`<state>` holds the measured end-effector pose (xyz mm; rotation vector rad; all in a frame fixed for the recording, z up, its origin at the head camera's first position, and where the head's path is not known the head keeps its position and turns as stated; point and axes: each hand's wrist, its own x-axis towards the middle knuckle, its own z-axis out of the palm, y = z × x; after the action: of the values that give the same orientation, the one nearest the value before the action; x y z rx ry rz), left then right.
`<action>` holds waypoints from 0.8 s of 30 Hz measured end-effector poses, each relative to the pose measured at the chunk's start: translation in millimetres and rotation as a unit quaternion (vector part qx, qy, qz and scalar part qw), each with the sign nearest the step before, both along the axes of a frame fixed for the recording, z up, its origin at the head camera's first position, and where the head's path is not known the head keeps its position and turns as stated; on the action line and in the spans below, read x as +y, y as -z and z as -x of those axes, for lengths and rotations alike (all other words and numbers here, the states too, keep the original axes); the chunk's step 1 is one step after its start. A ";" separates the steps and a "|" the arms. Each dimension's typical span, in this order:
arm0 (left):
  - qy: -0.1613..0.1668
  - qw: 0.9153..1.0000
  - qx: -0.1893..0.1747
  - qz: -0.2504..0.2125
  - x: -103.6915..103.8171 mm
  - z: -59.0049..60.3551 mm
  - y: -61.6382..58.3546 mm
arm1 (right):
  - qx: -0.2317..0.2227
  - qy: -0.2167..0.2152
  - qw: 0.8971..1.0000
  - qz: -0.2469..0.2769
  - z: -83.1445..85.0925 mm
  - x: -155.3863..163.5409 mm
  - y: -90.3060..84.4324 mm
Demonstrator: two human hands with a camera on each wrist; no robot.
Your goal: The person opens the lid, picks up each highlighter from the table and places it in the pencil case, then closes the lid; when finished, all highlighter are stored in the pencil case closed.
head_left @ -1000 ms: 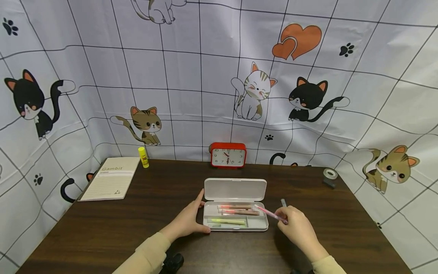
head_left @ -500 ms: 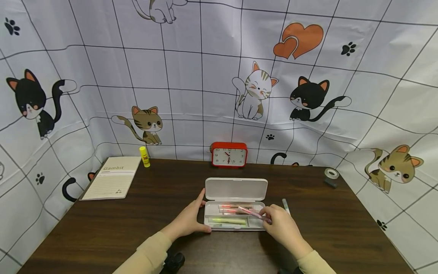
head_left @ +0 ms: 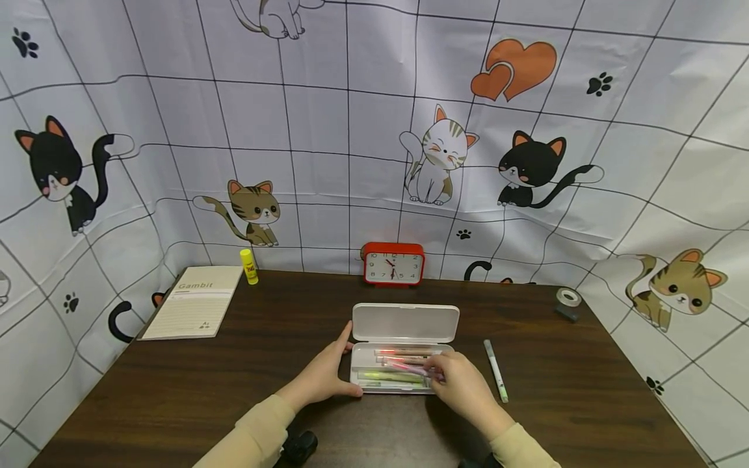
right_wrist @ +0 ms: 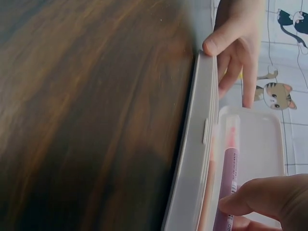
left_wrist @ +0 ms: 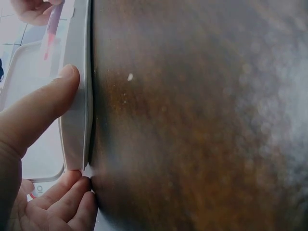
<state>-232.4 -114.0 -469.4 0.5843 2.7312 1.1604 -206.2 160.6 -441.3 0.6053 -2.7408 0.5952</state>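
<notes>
One pencil case (head_left: 404, 322), one pink pen (head_left: 412, 368) pinched, two hands

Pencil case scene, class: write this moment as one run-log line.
left hand steadies pencil case | right hand holds pink pen over case | green pen on table, right of case

Dark wood table (head_left: 234, 383): case (head_left: 404, 323) centre, pen (head_left: 495, 370) right, notebook (head_left: 194, 302) and glue (head_left: 248, 266) upper left, clock (head_left: 394, 264) behind, tape (head_left: 565, 300) far right.
</notes>
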 end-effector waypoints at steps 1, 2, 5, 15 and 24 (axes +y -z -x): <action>0.000 1.000 0.000 0.000 0.0 0.0 -0.2 | 0.004 -0.005 1.000 0.000 0.3 -1.5 0.9; 0.000 1.000 -0.001 0.000 0.1 0.2 -0.4 | 0.008 -0.009 1.000 -0.001 0.9 -3.2 1.8; 0.000 1.000 -0.003 -0.001 0.1 0.3 -0.8 | 0.019 -0.027 0.999 0.003 2.1 -8.6 3.2; 0.000 1.000 -0.005 -0.001 0.7 -0.3 -1.4 | 0.027 -0.058 0.998 -0.004 4.6 -31.4 2.6; 0.000 1.000 -0.008 -0.003 0.4 -1.3 -3.0 | 0.012 -0.065 0.998 0.018 5.0 -31.8 0.3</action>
<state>-231.1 -113.6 -466.4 0.5749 2.7156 1.1679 -211.2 128.9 -441.6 0.7814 -2.6771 0.6598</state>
